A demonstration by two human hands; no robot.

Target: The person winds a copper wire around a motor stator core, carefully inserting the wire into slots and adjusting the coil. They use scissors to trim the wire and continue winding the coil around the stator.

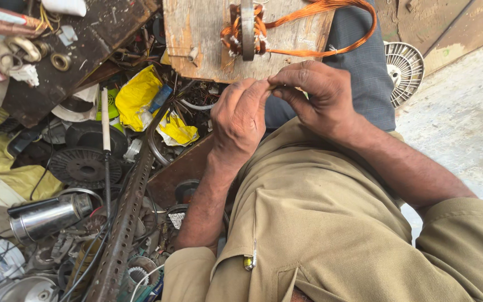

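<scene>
Concrete floor at the right, scrap-strewn ground at the left. Left hand and right hand meet at their fingertips, pinched together on a thin pale strip, of which only a short end shows between them. Just beyond the hands lies a wooden board across the person's lap, carrying a stator wound with bright copper wire; loose orange loops arc from it over the grey trouser leg. Farther out: a finned metal rotor on the floor, a yellow bag, a perforated metal bar and a steel cylinder.
</scene>
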